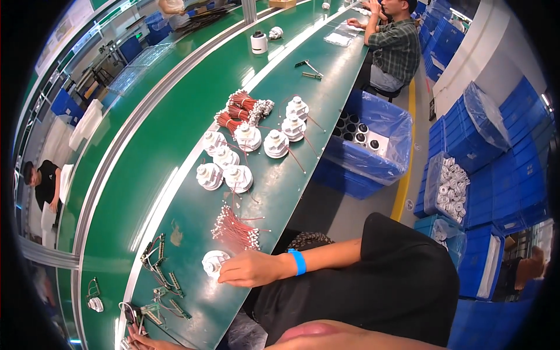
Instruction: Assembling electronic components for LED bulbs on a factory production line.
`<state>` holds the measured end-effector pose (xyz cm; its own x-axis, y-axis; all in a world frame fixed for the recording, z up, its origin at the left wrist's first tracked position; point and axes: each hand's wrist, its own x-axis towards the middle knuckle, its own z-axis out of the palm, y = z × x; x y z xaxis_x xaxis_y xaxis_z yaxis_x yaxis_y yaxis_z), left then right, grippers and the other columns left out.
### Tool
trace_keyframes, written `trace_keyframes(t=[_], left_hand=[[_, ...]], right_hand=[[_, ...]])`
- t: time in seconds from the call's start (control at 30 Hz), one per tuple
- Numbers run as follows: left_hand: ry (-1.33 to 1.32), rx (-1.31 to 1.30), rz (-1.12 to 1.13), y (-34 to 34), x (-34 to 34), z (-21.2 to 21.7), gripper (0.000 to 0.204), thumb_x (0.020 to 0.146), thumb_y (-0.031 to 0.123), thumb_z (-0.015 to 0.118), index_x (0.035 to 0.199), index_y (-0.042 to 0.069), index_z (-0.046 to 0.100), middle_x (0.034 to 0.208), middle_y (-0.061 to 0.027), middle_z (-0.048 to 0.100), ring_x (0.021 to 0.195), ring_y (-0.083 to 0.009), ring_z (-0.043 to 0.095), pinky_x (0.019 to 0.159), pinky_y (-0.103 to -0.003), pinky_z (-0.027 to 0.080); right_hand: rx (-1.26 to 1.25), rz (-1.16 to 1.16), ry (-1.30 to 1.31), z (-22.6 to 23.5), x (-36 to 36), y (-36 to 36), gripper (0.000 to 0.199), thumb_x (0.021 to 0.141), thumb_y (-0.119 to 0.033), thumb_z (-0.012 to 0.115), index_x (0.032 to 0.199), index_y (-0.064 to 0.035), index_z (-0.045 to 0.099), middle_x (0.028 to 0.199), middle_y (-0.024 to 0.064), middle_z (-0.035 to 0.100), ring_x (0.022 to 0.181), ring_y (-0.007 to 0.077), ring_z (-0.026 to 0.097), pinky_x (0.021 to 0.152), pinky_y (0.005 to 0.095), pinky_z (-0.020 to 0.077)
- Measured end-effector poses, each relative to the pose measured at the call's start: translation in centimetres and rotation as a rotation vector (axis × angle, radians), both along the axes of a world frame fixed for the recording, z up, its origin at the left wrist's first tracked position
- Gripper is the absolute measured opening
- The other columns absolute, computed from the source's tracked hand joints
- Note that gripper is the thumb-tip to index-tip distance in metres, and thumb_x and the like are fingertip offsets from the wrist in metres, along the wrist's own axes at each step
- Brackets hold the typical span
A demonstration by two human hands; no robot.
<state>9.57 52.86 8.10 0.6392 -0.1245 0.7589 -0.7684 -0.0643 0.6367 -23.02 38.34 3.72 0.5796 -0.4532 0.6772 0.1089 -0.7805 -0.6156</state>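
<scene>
My right hand, with a blue wristband on the wrist, rests on the green conveyor belt. Its fingers are curled on a white round plastic part. Just beyond that part lies a bundle of red wires with white tips. My left hand shows only at the bottom edge, its fingertips beside small green circuit boards with wires. Whether it holds anything is hidden.
Several white round parts with red leads and more red wire bundles sit farther along the belt. A blue crate lined with plastic stands beside the table, with stacked blue crates at right. A seated person in a plaid shirt works further down.
</scene>
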Motion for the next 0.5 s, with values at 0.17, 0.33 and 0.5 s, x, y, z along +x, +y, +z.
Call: trace_keyframes(t=[0.17, 0.33, 0.5], left_hand=[[0.032, 0.013, -0.042, -0.8, 0.5, -2.3, 0.037, 0.096, 0.012, 0.060, 0.125, -0.006, 0.045, 0.107, -0.0226, 0.063, 0.092, -0.0312, 0.065, 0.076, -0.034, 0.055], [-0.022, -0.054, -0.041, -0.1, -2.5, -0.7, 0.029, 0.099, 0.008, 0.052, 0.120, -0.011, 0.049, 0.117, -0.0237, 0.061, 0.099, -0.0312, 0.065, 0.089, -0.038, 0.054], [-0.005, 0.187, -0.059, -2.9, -3.3, -1.4, 0.031, 0.102, 0.022, 0.047, 0.115, -0.005, 0.055, 0.109, -0.0202, 0.067, 0.098, -0.0271, 0.066, 0.088, -0.038, 0.053]], right_hand=[[0.043, -0.019, 0.003, 0.0, 0.0, 0.7, 0.013, 0.083, -0.008, 0.066, 0.095, -0.0043, 0.064, 0.091, 0.0069, 0.062, 0.078, 0.0268, 0.062, 0.065, 0.0377, 0.0520], [0.065, 0.042, 0.001, -0.2, 0.0, 0.2, 0.015, 0.086, -0.012, 0.062, 0.099, -0.0050, 0.063, 0.090, 0.0093, 0.059, 0.078, 0.0281, 0.060, 0.061, 0.0387, 0.0499], [0.031, -0.134, 0.055, 0.0, 0.0, -1.0, 0.012, 0.084, -0.007, 0.067, 0.096, -0.0023, 0.068, 0.091, 0.0088, 0.067, 0.086, 0.0260, 0.066, 0.071, 0.0354, 0.0540]])
